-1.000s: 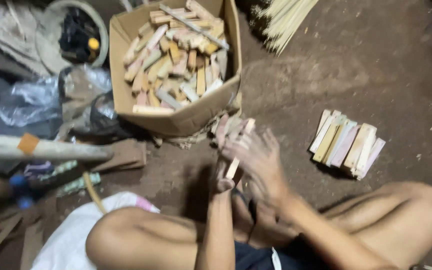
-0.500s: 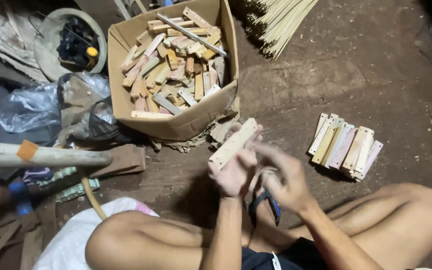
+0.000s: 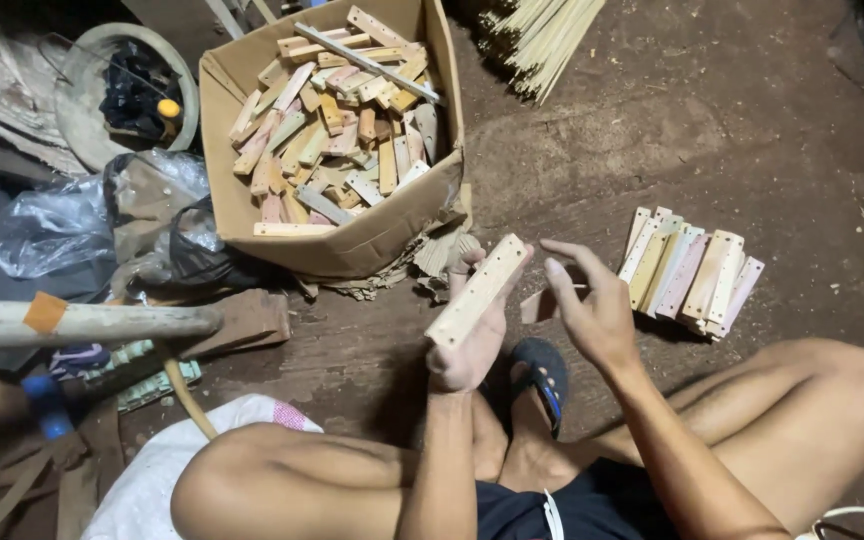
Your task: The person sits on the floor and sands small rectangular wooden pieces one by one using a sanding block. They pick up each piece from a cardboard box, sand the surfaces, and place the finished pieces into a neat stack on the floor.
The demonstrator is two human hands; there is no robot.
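The left hand (image 3: 467,345) is closed around a pale wooden strip (image 3: 477,290) with a row of small holes, holding it tilted with its upper end toward the cardboard box (image 3: 352,245) of mixed wooden pieces. The right hand (image 3: 592,310) is spread, fingers extended, holding nothing visible; its fingertips sit just beside the strip's upper end. To handle the strip well, keep the grip at the lower end so the drilled face stays exposed, and support the free end with the right fingers before turning it. The left forearm rises between the knees, wrist bent back; the right forearm crosses from the right thigh, palm facing left. A row of similar finished strips (image 3: 690,270) lies on the dirt floor (image 3: 752,130) toward its right edge, apart from both hands. A sandal (image 3: 542,375) sits below the hands.
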